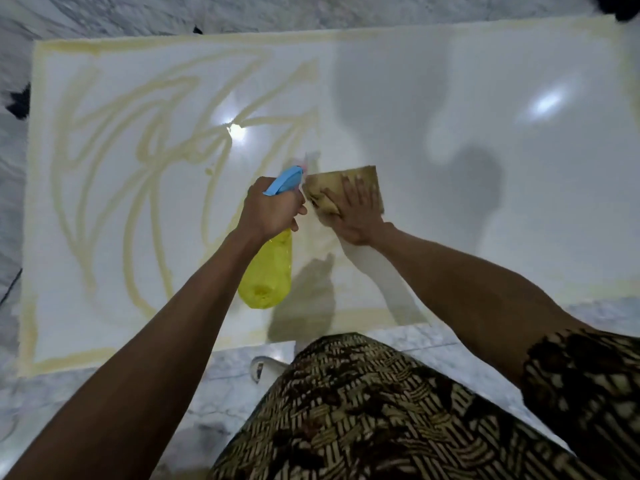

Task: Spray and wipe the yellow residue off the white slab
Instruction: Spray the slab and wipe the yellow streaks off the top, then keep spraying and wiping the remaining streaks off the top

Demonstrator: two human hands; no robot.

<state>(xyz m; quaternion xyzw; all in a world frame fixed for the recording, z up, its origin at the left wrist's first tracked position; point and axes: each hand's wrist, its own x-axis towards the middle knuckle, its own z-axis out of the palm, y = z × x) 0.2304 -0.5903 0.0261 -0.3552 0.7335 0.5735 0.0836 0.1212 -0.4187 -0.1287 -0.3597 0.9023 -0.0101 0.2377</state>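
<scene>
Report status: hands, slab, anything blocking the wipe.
Left hand grips spray bottle. Right hand presses cloth flat. Slab left half streaked with yellow residue. Nothing blocking.

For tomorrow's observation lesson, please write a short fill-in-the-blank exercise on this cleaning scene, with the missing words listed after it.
1. The left hand grips a spray bottle whose body is ____.
2. The right hand presses flat on a brown ____.
3. Most of the yellow residue lies on the ____ half of the white slab.
4. The bottle's trigger head is ____.

Missing words: yellow; cloth; left; blue
</scene>
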